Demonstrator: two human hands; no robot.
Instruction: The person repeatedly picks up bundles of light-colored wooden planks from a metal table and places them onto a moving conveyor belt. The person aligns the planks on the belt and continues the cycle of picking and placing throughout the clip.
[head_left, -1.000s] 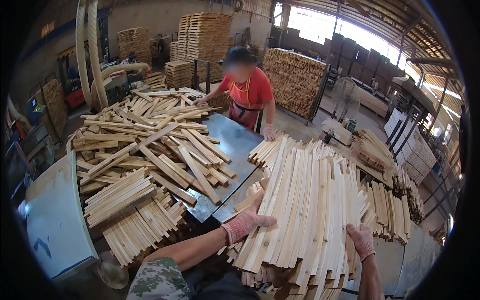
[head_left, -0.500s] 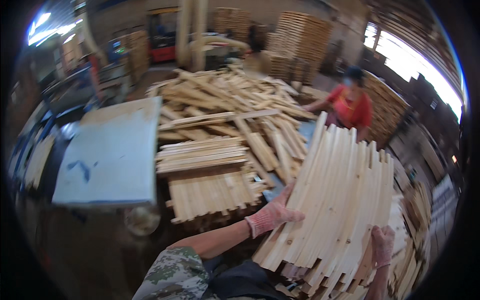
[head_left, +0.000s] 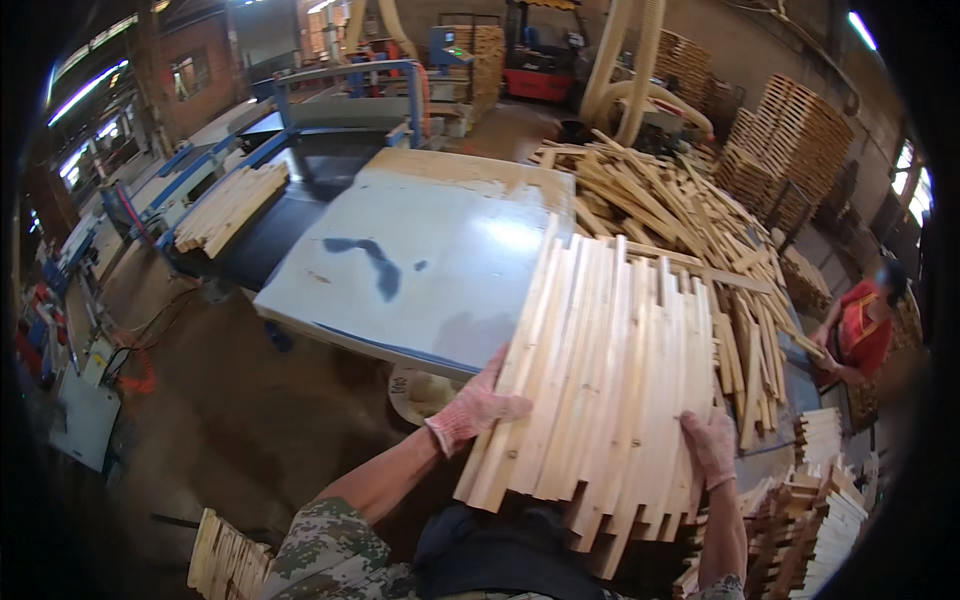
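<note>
Between my two gloved hands is a broad layer of pale wooden strips point(head_left: 600, 370), set side by side with uneven ends. My left hand point(head_left: 480, 405), in a pinkish knit glove, grips the layer's left edge, thumb on top. On the opposite edge my right hand point(head_left: 710, 447) presses in, its fingers partly hidden by the wood. The strips' far left end overlaps the near right part of a pale blue-white tabletop point(head_left: 430, 265) with dark smudges; I cannot tell whether they touch it.
A heap of loose strips point(head_left: 680, 210) lies beyond on the right. A person in red point(head_left: 858, 325) stands at its far side. Left of the tabletop, a dark conveyor point(head_left: 300, 180) carries a bundle of strips point(head_left: 230, 208). More strips point(head_left: 800, 520) are stacked at lower right. Beneath the tabletop sits a pale bucket point(head_left: 415, 395).
My view has swung left. Both hands have carried the layer of strips leftward, from beside the heap to the edge of the pale tabletop, keeping hold of it.
</note>
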